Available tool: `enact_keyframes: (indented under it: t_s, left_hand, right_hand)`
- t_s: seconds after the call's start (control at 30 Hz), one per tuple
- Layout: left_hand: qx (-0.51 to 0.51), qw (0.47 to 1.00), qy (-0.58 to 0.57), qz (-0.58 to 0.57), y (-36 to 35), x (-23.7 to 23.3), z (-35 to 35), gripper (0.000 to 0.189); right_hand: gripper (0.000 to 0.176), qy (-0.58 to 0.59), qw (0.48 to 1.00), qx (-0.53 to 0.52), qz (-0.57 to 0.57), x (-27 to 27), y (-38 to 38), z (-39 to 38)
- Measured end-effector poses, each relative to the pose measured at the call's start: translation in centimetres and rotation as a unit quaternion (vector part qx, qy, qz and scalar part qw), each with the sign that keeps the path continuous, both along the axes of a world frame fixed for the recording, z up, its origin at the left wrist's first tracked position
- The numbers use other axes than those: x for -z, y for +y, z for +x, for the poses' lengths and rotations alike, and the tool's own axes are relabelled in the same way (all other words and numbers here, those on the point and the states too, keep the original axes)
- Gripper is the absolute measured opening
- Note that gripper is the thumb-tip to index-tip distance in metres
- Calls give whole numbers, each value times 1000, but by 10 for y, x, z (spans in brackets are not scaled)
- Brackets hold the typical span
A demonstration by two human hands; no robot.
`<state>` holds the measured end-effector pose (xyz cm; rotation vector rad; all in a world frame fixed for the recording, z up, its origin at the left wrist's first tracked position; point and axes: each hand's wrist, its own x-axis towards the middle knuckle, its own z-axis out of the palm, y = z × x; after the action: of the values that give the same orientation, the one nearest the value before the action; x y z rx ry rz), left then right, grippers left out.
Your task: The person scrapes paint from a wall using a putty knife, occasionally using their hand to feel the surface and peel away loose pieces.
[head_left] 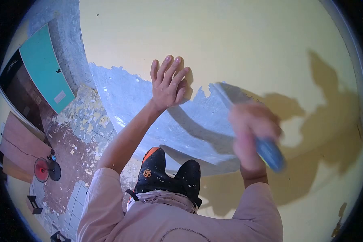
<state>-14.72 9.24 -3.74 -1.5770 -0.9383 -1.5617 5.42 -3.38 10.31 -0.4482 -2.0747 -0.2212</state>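
While the right hand (253, 130) wraps its fingers round a blurred, blue-handled scraper (271, 155), blade near the yellow paint's (246, 38) ragged edge, I see on my feed the left hand (167, 86) spread against the wall (127, 101) and, beyond, a littered floor (66, 155).

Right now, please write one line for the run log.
left hand: laid on wall | right hand: holding scraper, blurred | wall: yellow paint, ragged grey patch | floor: flakes

Pale pinkish short-sleeved shirt (149, 226) over black legwear (154, 182) with orange markings and white flecks
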Motion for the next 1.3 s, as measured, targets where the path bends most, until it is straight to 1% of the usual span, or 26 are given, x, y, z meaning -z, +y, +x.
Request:
enact_keyframes:
  t_s: [0.03, 0.13, 0.2, 0.23, 0.3, 0.37, 0.43, 0.47, 0.5, 0.53, 0.57, 0.6, 0.63, 0.7, 0.73, 0.77, 0.83, 0.87, 1.0, 1.07, 1.1, 1.17, 1.2, 1.23, 1.27, 1.3]
  left_hand:
    - [3, 1000, 2, -4, -2, 1, 1, 44]
    - [7, 1000, 1, 0, -1, 2, 1, 45]
    - [6, 1000, 3, 2, 1, 1, -1, 44]
    - [7, 1000, 2, -2, -1, 3, 0, 44]
    - [10, 1000, 2, -9, -2, 5, 0, 44]
    - [10, 1000, 3, -6, 0, 4, 0, 44]
    - [11, 1000, 1, 1, 1, 4, 0, 43]
    - [9, 1000, -1, 1, 3, 3, -1, 43]
    - [4, 1000, 0, -4, 2, 3, -2, 43]
    - [0, 1000, 3, -11, 0, 5, -1, 44]
    - [3, 1000, 4, -14, -3, 8, 2, 44]
    - [3, 1000, 4, -16, -3, 9, 2, 44]
    - [-2, 1000, 2, -12, 1, 6, -1, 44]
    - [-2, 1000, 0, -1, 3, 5, -1, 43]
    - [4, 1000, 2, 0, 2, 4, -2, 43]
    - [13, 1000, 5, -1, 1, 5, -1, 43]
    - [7, 1000, 9, -2, 2, 7, 0, 42]
    - [2, 1000, 7, 2, 2, 7, 1, 43]
    - [-14, 1000, 11, 0, 1, 4, 0, 47]
    - [-35, 999, 15, -37, -3, 10, 2, 47]
    - [-57, 996, 24, -68, -6, 13, 2, 48]
    - [-64, 991, 63, -103, -13, 24, 6, 51]
    - [-73, 982, 32, -173, -23, 30, 16, 53]
    - [-84, 967, -1, -242, -35, 36, 26, 55]
    - [-44, 953, -8, -298, -55, 43, 35, 62]
    - [11, 933, -14, -361, -80, 51, 44, 67]
  right_hand:
    - [24, 72, 959, -268, -61, 4, 31, -19]
    - [26, 60, 972, -219, -61, -3, 10, -8]
    - [30, 149, 891, -395, -167, -1, 6, -1]
    - [30, 148, 891, -395, -170, 1, 14, -5]
    - [29, 99, 963, -247, -46, 9, 34, -17]
    - [25, 71, 971, -224, -43, -1, 21, -9]
    - [23, 161, 910, -351, -151, 0, 7, 0]
    - [24, 208, 886, -379, -164, 6, 5, -6]
    - [24, 208, 886, -378, -167, 9, 15, -11]
    - [31, 154, 948, -244, -134, 14, 33, -17]
    - [40, 95, 985, -105, -96, 23, 45, -21]
    - [37, 149, 975, -127, -108, 41, 47, -23]
    - [37, 150, 975, -134, -99, 37, 41, -23]
    - [25, 174, 899, -394, -77, 20, 20, -12]
    - [26, 147, 883, -424, -135, 9, 11, -8]
    - [26, 152, 883, -422, -137, 10, 14, -10]
    - [23, 59, 968, -235, -70, 17, 23, -15]
    - [23, 62, 953, -271, -120, 36, 27, -9]
    - [20, 113, 943, -258, -175, 97, 9, 12]
    - [19, 171, 964, -83, -188, 126, -1, 23]
    - [19, 176, 962, -80, -192, 147, -7, 31]
    - [22, 224, 926, 152, -263, 190, -26, 55]
    - [22, 230, 923, 157, -268, 206, -41, 63]
    - [21, 242, 871, 203, -377, 219, -56, 70]
    - [21, 250, 804, 245, -480, 230, -71, 78]
    - [21, 256, 801, 246, -483, 231, -84, 81]
